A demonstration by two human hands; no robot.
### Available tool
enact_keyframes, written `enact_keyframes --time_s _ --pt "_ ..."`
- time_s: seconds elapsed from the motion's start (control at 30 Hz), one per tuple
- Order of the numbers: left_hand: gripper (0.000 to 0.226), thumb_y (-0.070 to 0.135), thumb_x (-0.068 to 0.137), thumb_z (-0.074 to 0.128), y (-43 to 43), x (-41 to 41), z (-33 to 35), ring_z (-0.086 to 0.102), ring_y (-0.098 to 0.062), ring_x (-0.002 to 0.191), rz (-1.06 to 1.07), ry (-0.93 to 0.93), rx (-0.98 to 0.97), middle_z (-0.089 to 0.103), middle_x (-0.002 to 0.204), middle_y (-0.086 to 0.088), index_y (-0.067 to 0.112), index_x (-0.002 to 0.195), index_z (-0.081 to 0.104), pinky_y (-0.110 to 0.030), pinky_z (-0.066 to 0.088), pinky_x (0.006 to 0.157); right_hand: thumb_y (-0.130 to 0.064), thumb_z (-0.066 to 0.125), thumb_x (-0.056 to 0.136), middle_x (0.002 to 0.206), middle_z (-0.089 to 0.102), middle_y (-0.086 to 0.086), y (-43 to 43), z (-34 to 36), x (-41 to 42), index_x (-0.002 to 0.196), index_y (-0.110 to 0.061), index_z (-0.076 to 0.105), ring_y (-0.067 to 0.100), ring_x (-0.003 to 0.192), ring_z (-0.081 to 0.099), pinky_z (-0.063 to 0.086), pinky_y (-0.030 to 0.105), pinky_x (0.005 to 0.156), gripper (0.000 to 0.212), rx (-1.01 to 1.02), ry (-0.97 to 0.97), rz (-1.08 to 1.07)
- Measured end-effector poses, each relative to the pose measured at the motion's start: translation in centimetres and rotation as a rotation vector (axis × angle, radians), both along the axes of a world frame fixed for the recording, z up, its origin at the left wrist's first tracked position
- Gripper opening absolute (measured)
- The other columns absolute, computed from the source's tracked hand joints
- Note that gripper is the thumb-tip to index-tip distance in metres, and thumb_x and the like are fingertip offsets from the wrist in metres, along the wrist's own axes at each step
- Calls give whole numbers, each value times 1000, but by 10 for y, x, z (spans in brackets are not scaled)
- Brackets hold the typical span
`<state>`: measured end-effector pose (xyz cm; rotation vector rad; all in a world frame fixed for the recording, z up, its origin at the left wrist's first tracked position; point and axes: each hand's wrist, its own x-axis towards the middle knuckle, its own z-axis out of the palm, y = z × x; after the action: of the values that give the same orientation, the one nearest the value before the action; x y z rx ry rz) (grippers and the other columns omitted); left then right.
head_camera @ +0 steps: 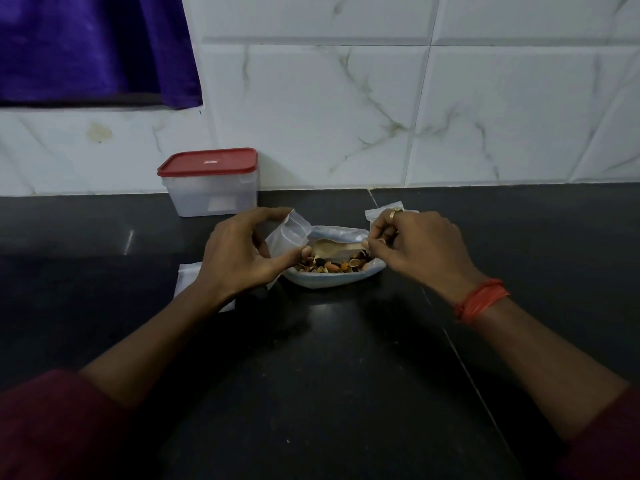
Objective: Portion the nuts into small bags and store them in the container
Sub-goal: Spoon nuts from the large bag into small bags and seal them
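An open large bag (343,282) of mixed nuts (332,266) lies on the dark counter in the middle. My left hand (239,251) holds a small clear zip bag (289,233) between fingers and thumb, just left of the nuts. My right hand (415,247) pinches the handle of a pale spoon (330,247), whose bowl points into the small bag's mouth. A translucent container (211,192) with a red lid (207,161) stands shut against the tiled wall, behind my left hand.
Another small clear bag (188,280) lies flat on the counter under my left wrist. A further one (375,211) lies behind my right hand. A purple cloth (93,46) hangs at the top left. The black counter (329,375) stretches toward me.
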<state>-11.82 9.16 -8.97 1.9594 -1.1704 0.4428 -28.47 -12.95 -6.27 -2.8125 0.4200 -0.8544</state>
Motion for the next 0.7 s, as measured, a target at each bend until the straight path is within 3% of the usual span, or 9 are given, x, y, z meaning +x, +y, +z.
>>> enact_keyframes --time_s 0.07,0.13,0.2,0.3,0.4,0.47,0.53,0.6,0.7 --pt "74 68 73 72 0 0 0 65 -4 64 -2 32 3 72 101 8 24 131 62 -27 58 59 -41 70 89 73 67 -16 1 -1 2 92 -31 69 4 69 64 55 29 71 10 32 -74 82" --pt "78 73 70 68 -1 -2 0 65 -3 67 -18 52 14 71 102 10 25 132 61 -21 57 59 -32 73 89 72 67 -17 2 -2 4 94 -28 72 2 66 66 56 23 69 6 148 -148 189" --pt "82 75 68 66 -1 -3 0 65 -2 69 -43 60 20 70 106 11 25 132 61 -16 54 59 -27 75 88 77 71 -14 5 -6 6 97 -24 76 2 71 68 53 14 67 9 274 -190 280" --pt "84 73 68 70 -1 -3 0 66 -3 73 -77 59 28 68 117 8 23 134 59 -11 52 61 -24 80 84 84 73 -10 12 -15 12 104 -23 76 5 79 69 52 11 72 20 397 -163 362" --pt "82 64 67 76 -1 -3 0 66 -3 75 -91 63 33 68 121 4 21 135 58 -11 52 62 -24 74 90 93 73 -11 14 -24 19 111 -23 75 -1 87 66 49 8 74 21 345 -144 373" --pt "82 61 65 75 -1 -3 0 66 -2 78 -99 66 37 66 123 5 22 135 58 -10 52 62 -25 67 95 88 71 -14 13 -23 19 110 -19 75 -3 85 66 49 7 71 18 290 -216 365" --pt "81 59 66 76 -1 -4 0 65 0 82 -101 58 45 65 122 7 24 136 57 -9 53 65 -26 61 99 82 71 -13 9 -18 18 107 -16 73 1 78 69 54 14 69 17 207 -354 345" --pt "78 51 68 82 -1 -2 -1 65 0 84 -99 56 59 65 123 7 25 137 55 -10 53 66 -27 58 101 79 72 -7 4 -16 17 103 -13 71 8 73 70 58 30 69 19 114 -465 308" --pt "79 49 70 85 -1 1 -4 65 -4 81 -87 37 90 66 125 4 26 138 54 -15 53 63 -36 52 102 76 71 -3 -1 -17 17 99 -13 68 20 74 67 54 41 70 29 27 -494 252"
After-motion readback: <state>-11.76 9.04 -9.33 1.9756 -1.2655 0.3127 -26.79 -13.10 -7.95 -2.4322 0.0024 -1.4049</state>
